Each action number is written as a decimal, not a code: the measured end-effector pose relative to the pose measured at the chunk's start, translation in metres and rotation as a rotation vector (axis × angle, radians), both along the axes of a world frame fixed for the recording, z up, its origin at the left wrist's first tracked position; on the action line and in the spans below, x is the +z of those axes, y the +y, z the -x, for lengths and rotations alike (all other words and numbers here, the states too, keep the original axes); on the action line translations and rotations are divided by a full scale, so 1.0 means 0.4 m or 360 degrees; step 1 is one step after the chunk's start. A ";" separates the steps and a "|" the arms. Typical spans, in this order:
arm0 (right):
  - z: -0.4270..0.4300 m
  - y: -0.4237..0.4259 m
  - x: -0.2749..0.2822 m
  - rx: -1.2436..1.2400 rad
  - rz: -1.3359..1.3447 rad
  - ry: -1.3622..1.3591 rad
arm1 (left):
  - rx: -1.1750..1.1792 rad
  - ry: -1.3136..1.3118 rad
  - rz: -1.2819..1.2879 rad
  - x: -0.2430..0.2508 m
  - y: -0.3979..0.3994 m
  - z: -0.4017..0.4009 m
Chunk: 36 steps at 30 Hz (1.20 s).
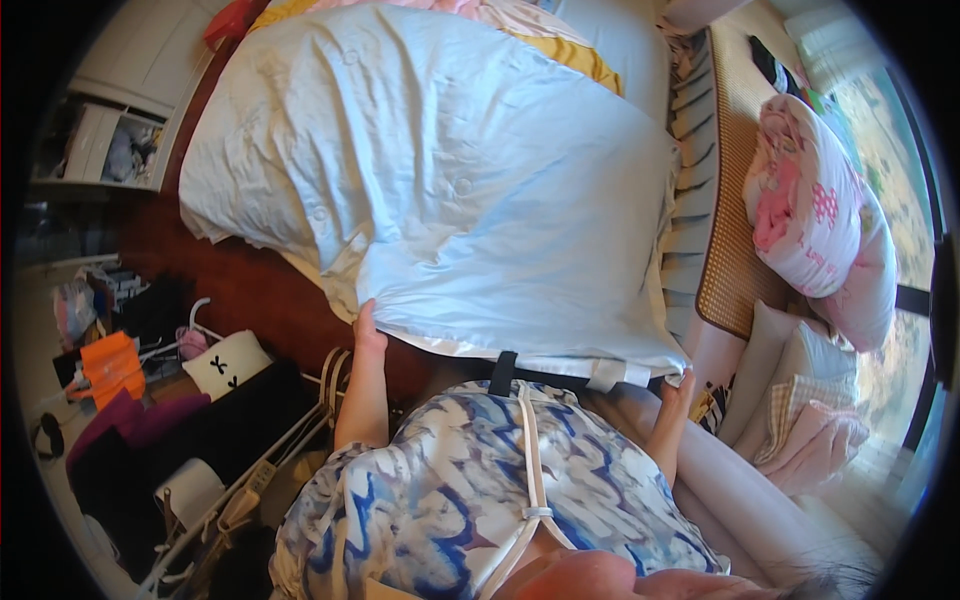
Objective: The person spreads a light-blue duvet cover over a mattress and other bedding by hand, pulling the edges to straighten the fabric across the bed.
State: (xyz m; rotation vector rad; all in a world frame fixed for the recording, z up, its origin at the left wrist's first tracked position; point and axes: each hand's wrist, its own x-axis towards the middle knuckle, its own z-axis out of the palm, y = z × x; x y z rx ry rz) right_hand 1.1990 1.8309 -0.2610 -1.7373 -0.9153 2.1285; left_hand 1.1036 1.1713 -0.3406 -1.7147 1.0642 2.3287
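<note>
A large pale blue-white quilt or duvet cover (480,195) lies spread and wrinkled over the bed before me. My left hand (368,330) grips its near edge at the left, the thumb on top and the fingers hidden under the cloth. At the near right corner my right hand (679,379) pinches the hem. Between my hands the near edge hangs in a shallow curve, with white tabs or ties near the right. Yellow and pink bedding (559,52) shows beyond the far edge.
Left of me stand a white clothes rack (247,457) with dark clothes, an orange bag (112,367) and a cream cushion (228,364). At the right are a woven mat (739,225), a pink-white bundled quilt (814,202) and folded cushions (780,375) by the window.
</note>
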 end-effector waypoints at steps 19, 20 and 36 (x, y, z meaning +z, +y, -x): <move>0.090 0.016 0.147 -0.0363 -0.0057 0.0843 | -0.0350 0.0577 0.0462 0.297 0.123 0.365; 0.134 0.002 0.183 -0.0310 -0.0094 0.0950 | -0.0298 0.0661 0.0412 0.314 0.103 0.388; -0.248 -0.201 0.011 -0.0451 -0.0171 -0.0561 | -0.0769 0.0295 0.0316 0.348 -0.034 0.195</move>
